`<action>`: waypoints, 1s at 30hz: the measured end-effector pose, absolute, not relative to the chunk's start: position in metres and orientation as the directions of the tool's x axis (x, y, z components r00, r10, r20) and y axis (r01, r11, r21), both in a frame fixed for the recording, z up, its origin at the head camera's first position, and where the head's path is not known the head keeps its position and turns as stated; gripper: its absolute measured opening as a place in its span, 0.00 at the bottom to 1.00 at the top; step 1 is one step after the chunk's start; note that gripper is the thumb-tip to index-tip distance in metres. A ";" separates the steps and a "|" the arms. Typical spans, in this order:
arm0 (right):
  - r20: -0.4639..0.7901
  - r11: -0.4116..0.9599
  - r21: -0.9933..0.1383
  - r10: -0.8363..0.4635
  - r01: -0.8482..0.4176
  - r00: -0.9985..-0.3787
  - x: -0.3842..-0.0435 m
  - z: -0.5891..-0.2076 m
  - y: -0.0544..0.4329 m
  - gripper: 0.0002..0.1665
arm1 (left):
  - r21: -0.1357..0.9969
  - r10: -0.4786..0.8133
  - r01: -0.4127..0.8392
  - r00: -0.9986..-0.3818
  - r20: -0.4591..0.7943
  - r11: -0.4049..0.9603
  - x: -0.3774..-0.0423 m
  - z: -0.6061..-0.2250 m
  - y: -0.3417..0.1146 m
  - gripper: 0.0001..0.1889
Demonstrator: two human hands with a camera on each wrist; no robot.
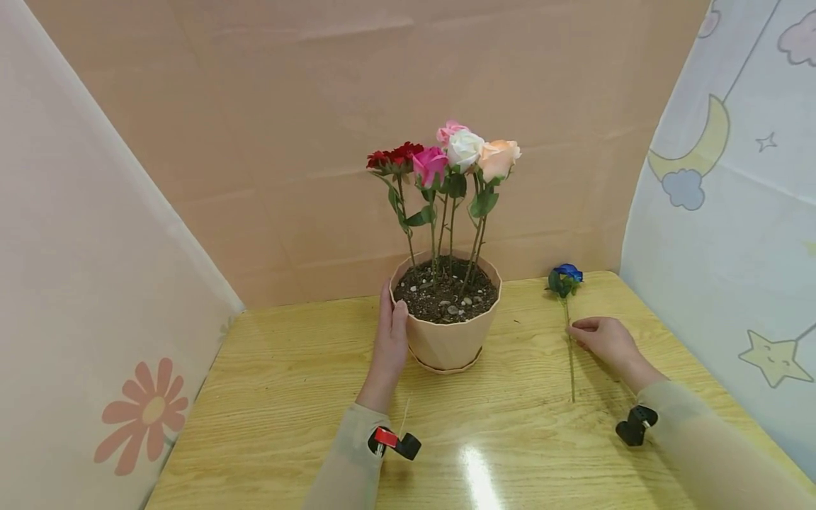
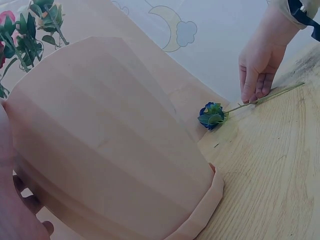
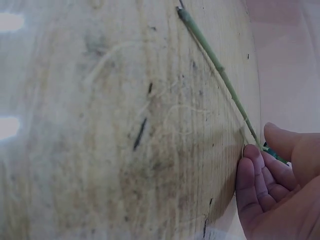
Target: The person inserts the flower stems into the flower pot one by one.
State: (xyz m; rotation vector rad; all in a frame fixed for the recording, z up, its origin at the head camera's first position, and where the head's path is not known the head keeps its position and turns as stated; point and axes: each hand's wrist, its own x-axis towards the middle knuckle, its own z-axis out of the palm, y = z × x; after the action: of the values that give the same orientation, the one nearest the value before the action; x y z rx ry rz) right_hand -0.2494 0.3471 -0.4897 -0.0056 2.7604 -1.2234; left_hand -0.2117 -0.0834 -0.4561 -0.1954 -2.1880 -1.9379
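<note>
A peach-coloured flowerpot (image 1: 449,340) on a saucer holds dark soil with pebbles and several upright flowers. My left hand (image 1: 390,333) lies against the pot's left side, fingers extended along the wall and the thumb near the rim. To the right, a blue rose (image 1: 567,273) lies on the table, its bloom toward the back wall. My right hand (image 1: 602,338) pinches its green stem (image 3: 220,70) between thumb and fingertips, close to the tabletop. The left wrist view has the pot wall filling much of it, with the left hand partly cut off.
Red (image 1: 395,156), magenta (image 1: 430,166), white (image 1: 465,149) and peach (image 1: 499,157) blooms rise high above the pot. The wooden table (image 1: 287,397) meets a plain back wall (image 1: 287,142). Patterned side sheets (image 1: 720,234) flank it.
</note>
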 end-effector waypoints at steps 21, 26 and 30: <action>-0.111 0.778 -0.627 -0.046 0.034 -0.993 -0.255 -0.489 0.344 0.29 | 0.956 -0.062 0.266 -0.959 0.275 0.128 -0.214 -0.459 -0.084 0.34; -0.129 0.771 -0.635 -0.042 0.050 -0.991 -0.254 -0.487 0.343 0.29 | 0.956 -0.064 0.255 -0.962 0.266 0.145 -0.213 -0.458 -0.084 0.35; -0.131 0.755 -0.653 -0.036 0.060 -0.991 -0.252 -0.487 0.342 0.30 | 0.958 -0.063 0.241 -0.966 0.252 0.153 -0.211 -0.457 -0.084 0.36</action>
State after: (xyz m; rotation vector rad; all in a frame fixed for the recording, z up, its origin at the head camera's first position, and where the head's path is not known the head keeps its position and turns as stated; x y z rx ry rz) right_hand -0.2519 0.3424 -0.4874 0.0193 2.8144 -1.0547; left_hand -0.2109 -0.0842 -0.4573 -0.1732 -2.1960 -1.8968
